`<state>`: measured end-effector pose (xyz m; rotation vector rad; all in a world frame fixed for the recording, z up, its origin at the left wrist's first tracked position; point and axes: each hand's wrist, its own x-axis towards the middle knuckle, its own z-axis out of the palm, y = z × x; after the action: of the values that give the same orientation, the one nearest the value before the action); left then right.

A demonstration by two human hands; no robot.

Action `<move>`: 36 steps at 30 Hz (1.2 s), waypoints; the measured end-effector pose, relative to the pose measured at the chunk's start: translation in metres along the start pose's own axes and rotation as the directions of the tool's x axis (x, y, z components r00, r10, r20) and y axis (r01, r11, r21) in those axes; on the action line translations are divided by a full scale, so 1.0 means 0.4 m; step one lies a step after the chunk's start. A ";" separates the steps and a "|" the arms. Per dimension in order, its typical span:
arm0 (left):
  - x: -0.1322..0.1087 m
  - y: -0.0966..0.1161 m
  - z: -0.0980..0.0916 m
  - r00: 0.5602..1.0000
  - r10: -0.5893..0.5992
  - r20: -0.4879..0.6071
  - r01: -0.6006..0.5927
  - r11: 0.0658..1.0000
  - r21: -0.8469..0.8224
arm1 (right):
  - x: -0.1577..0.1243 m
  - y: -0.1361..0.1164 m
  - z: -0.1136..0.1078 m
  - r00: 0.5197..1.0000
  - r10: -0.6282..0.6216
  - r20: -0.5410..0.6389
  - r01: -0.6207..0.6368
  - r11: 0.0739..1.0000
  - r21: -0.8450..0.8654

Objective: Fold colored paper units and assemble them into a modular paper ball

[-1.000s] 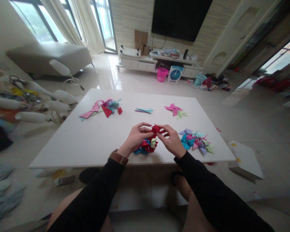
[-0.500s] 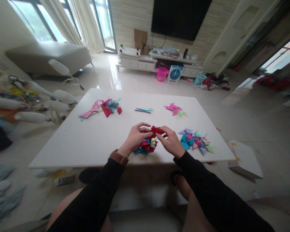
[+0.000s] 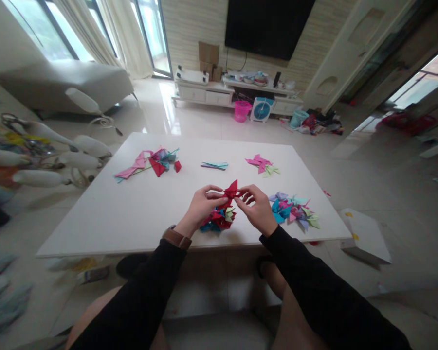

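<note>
A red folded-paper piece [image 3: 232, 189], star-like with pointed flaps, is held up between both hands over the near part of the white table [image 3: 131, 209]. My left hand [image 3: 201, 206] pinches its left side with thumb and fingers. At its right edge my right hand [image 3: 256, 206] grips a point between thumb and fingertips. Just beneath lies a cluster of folded paper [image 3: 219, 221] in red, blue and pale green, partly covered by the left hand. Right of my right hand sits a pile of folded paper pieces [image 3: 295, 211] in blue, purple, pink and green.
At the table's far left is a heap of pink, red and teal folded paper [image 3: 156, 160]. Thin blue and purple folded strips [image 3: 214, 166] lie at the middle back. Pink and green pieces [image 3: 261, 164] rest farther right. A white box [image 3: 365, 233] stands on the floor at right.
The red piece has turned in my fingers, and a pointed flap now stands up above them. My right-hand fingers have shifted slightly. The view has moved a little.
</note>
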<state>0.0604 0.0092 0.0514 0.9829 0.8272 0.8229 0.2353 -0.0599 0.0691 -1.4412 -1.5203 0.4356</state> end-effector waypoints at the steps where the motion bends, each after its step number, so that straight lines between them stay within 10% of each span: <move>1: 0.000 -0.001 0.000 1.000 0.000 0.001 0.000 1.000 0.007 | 0.000 0.000 0.001 1.000 -0.003 0.004 0.003 1.000 0.002; 14: 0.008 -0.005 -0.005 0.995 -0.051 -0.085 0.058 0.995 0.084 | 0.069 0.125 -0.096 0.998 0.052 -0.036 -0.060 0.961 -0.270; 24: 0.004 0.019 -0.007 0.987 -0.092 -0.135 0.103 0.992 0.074 | 0.078 0.345 -0.207 0.893 0.450 -0.009 -0.280 0.541 -0.793; 36: 0.007 0.029 -0.017 0.986 -0.078 -0.148 0.091 0.992 0.087 | 0.060 0.378 -0.233 0.830 0.558 -0.001 -0.288 0.427 -0.857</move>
<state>0.0534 0.0179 0.0592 0.9719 1.0336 0.7947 0.4000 -0.0341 0.0033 -2.6958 -1.6521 0.1960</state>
